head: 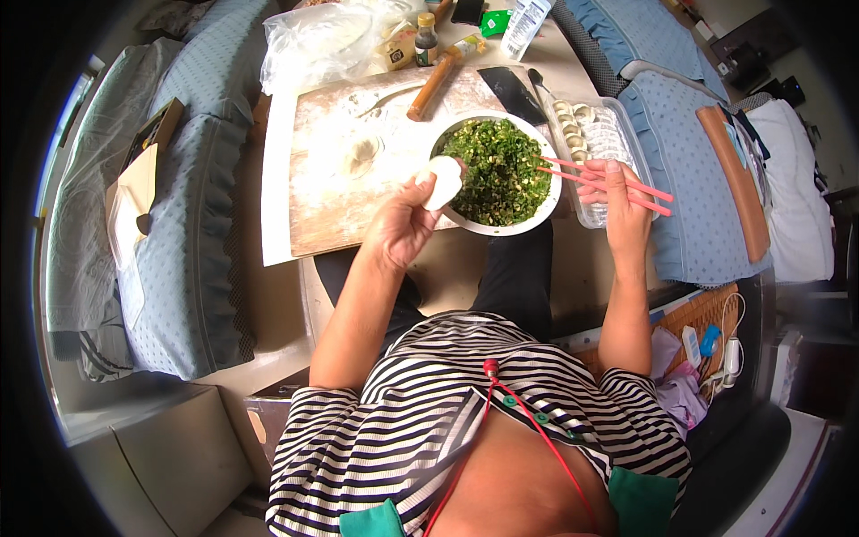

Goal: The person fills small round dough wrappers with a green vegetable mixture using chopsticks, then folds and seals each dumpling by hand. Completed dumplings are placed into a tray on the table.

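My left hand [406, 221] holds a round, pale dough wrapper [444, 184] at the near left rim of a white bowl [551, 211]. Chopped green filling with small yellowish bits [496, 171] fills the bowl. A pair of pink chopsticks [604, 184] is gripped in my right hand [616, 194], their tips over the filling's right side. Right of the bowl, a clear plastic tray [634, 144] carries several formed dumplings [574, 131] along its left part. More wrappers or dough [362, 153] lie on the floured wooden board [329, 221], washed out by glare.
A rolling pin [433, 86] rests on the board's far side, near a dark flat sheet [513, 92] and a black spoon [535, 79]. Farther back are a sauce bottle [425, 43], a plastic bag [315, 43] and a white tube [527, 27]. Blue-covered sofas [201, 221] flank the table.
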A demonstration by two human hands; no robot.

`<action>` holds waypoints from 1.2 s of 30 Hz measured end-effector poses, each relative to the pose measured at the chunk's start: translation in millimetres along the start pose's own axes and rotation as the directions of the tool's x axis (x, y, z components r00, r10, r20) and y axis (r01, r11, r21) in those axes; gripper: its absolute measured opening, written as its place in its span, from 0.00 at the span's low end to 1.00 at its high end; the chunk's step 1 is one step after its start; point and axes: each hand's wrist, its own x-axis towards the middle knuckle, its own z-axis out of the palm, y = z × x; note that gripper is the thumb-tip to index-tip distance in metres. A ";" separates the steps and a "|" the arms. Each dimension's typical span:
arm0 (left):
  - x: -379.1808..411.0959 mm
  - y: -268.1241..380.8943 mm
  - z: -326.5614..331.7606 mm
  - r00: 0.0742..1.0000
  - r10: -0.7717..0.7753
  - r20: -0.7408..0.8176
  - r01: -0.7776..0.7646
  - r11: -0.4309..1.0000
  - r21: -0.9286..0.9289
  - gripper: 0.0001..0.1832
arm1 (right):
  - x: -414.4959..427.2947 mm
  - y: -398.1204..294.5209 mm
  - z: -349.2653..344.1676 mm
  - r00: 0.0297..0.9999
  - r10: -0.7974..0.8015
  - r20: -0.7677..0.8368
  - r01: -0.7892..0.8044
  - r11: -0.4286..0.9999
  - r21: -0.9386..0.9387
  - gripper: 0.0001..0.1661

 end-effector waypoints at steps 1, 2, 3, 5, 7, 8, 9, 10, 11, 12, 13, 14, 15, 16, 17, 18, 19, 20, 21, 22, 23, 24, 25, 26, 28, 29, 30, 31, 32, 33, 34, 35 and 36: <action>-3.0 -5.6 2.9 0.996 -0.044 -0.076 0.044 0.999 0.003 0.24 | 0.2 1.5 0.5 1.000 0.001 -0.007 -0.001 1.000 -0.011 0.24; -5.9 -7.4 -0.2 0.995 -0.095 -0.038 0.095 0.995 -0.009 0.21 | 0.9 3.5 1.0 1.000 0.002 -0.013 -0.003 1.000 -0.021 0.24; -9.1 -8.0 -0.2 0.989 -0.145 0.001 0.145 0.989 -0.017 0.19 | 1.8 5.7 1.9 1.000 0.003 -0.020 -0.004 1.000 -0.030 0.25; -12.8 -13.8 6.3 0.991 -0.121 -0.060 0.120 0.993 -0.013 0.19 | 4.1 14.1 6.5 1.000 0.029 -0.007 -0.029 0.999 -0.022 0.25; -15.8 -14.2 12.7 0.990 -0.114 -0.081 0.114 0.993 -0.010 0.20 | 6.8 23.5 9.4 0.996 0.084 0.001 -0.084 0.996 -0.002 0.25; -16.7 -13.4 13.8 0.990 -0.120 -0.071 0.120 0.993 -0.011 0.21 | 8.2 28.0 10.0 0.992 0.126 0.004 -0.126 0.992 0.012 0.25; -17.3 -12.8 14.7 0.990 -0.126 -0.060 0.125 0.992 -0.013 0.22 | 9.4 32.3 10.9 0.986 0.166 0.009 -0.167 0.986 0.025 0.25; -18.0 -13.2 15.6 0.992 -0.115 -0.057 0.117 0.992 0.039 0.22 | 10.2 37.2 11.9 0.981 0.193 0.006 -0.193 0.980 0.053 0.25; -18.6 -14.5 16.6 0.993 -0.104 -0.053 0.108 0.990 0.091 0.22 | 10.5 42.3 12.8 0.976 0.219 0.003 -0.218 0.972 0.082 0.25; -18.8 -16.0 18.0 0.994 -0.093 -0.049 0.099 0.985 0.142 0.22 | 10.3 47.0 13.3 0.970 0.245 0.002 -0.243 0.964 0.110 0.26; -18.8 -17.3 20.6 0.995 -0.091 -0.049 0.096 0.986 0.135 0.22 | 9.5 51.1 13.5 0.963 0.268 -0.009 -0.263 0.952 0.156 0.25; -18.8 -18.6 23.6 0.995 -0.089 -0.049 0.094 0.987 0.127 0.22 | 8.6 54.8 13.6 0.956 0.292 -0.019 -0.282 0.938 0.203 0.25; -18.5 -19.7 25.3 0.995 -0.085 -0.049 0.090 0.989 0.120 0.22 | 8.1 57.5 13.8 0.949 0.315 -0.026 -0.299 0.921 0.249 0.25; -17.7 -20.8 25.3 0.995 -0.083 -0.050 0.088 0.988 0.123 0.22 | 7.2 59.0 13.8 0.942 0.332 -0.040 -0.308 0.907 0.287 0.25; -16.8 -21.9 24.9 0.995 -0.080 -0.051 0.086 0.988 0.126 0.22 | 5.8 59.9 14.1 0.935 0.350 -0.053 -0.315 0.892 0.325 0.24; -15.9 -22.9 24.5 0.996 -0.078 -0.051 0.084 0.988 0.129 0.22 | 4.9 61.0 14.5 0.927 0.368 -0.066 -0.321 0.875 0.362 0.24; -14.7 -23.6 24.2 0.995 -0.087 -0.055 0.094 0.988 0.123 0.22 | 4.7 62.8 15.4 0.921 0.383 -0.071 -0.327 0.858 0.397 0.24; -13.3 -24.2 24.1 0.994 -0.097 -0.058 0.103 0.988 0.117 0.22 | 4.7 64.7 16.8 0.914 0.399 -0.075 -0.331 0.839 0.431 0.23; -12.3 -24.2 24.2 0.992 -0.106 -0.063 0.113 0.987 0.111 0.22 | 4.6 66.0 18.5 0.906 0.415 -0.078 -0.335 0.819 0.466 0.23; -12.0 -24.1 25.0 0.992 -0.107 -0.065 0.115 0.984 0.139 0.22 | 4.1 66.8 20.1 0.905 0.419 -0.072 -0.340 0.815 0.468 0.23; -12.1 -23.8 26.4 0.992 -0.107 -0.068 0.117 0.979 0.167 0.21 | 3.7 67.4 21.6 0.903 0.424 -0.066 -0.346 0.812 0.471 0.24; -12.2 -23.2 27.6 0.992 -0.104 -0.070 0.116 0.974 0.196 0.21 | 3.7 68.1 23.3 0.903 0.427 -0.058 -0.351 0.807 0.474 0.24; -12.6 -23.0 28.6 0.990 -0.110 -0.086 0.123 0.978 0.171 0.21 | 3.8 68.8 24.8 0.898 0.437 -0.046 -0.364 0.799 0.478 0.24; -13.4 -23.0 29.4 0.988 -0.115 -0.103 0.130 0.981 0.145 0.21 | 3.8 69.4 26.0 0.894 0.446 -0.034 -0.377 0.791 0.482 0.25; -13.2 -22.7 29.8 0.985 -0.128 -0.115 0.141 0.983 0.114 0.21 | 4.1 69.4 27.3 0.887 0.461 -0.001 -0.397 0.765 0.508 0.25; -12.3 -22.3 29.3 0.985 -0.136 -0.111 0.148 0.983 0.109 0.22 | 3.4 69.0 27.5 0.884 0.466 0.019 -0.404 0.745 0.530 0.25; -11.4 -21.9 29.4 0.984 -0.142 -0.106 0.153 0.983 0.104 0.22 | 3.5 68.6 27.4 0.882 0.469 0.040 -0.412 0.726 0.551 0.25; -11.3 -21.2 30.8 0.984 -0.141 -0.110 0.153 0.982 0.110 0.22 | 3.8 69.3 27.5 0.879 0.474 0.042 -0.413 0.716 0.563 0.26; -11.5 -20.2 32.9 0.984 -0.140 -0.114 0.153 0.981 0.116 0.22 | 4.0 70.8 27.6 0.877 0.479 0.043 -0.414 0.706 0.574 0.26; -11.7 -19.9 34.2 0.983 -0.139 -0.118 0.153 0.981 0.121 0.22 | 4.0 71.6 27.5 0.874 0.485 0.045 -0.416 0.696 0.584 0.27; -11.2 -20.3 34.9 0.982 -0.131 -0.135 0.147 0.982 0.117 0.22 | 3.9 70.9 26.9 0.876 0.480 0.046 -0.411 0.693 0.592 0.27; -10.3 -20.8 35.7 0.981 -0.124 -0.152 0.142 0.983 0.113 0.22 | 3.3 69.3 25.9 0.878 0.476 0.046 -0.405 0.690 0.600 0.27; -9.6 -21.2 36.4 0.979 -0.116 -0.169 0.135 0.985 0.108 0.22 | 2.7 67.1 25.3 0.880 0.472 0.048 -0.401 0.686 0.607 0.27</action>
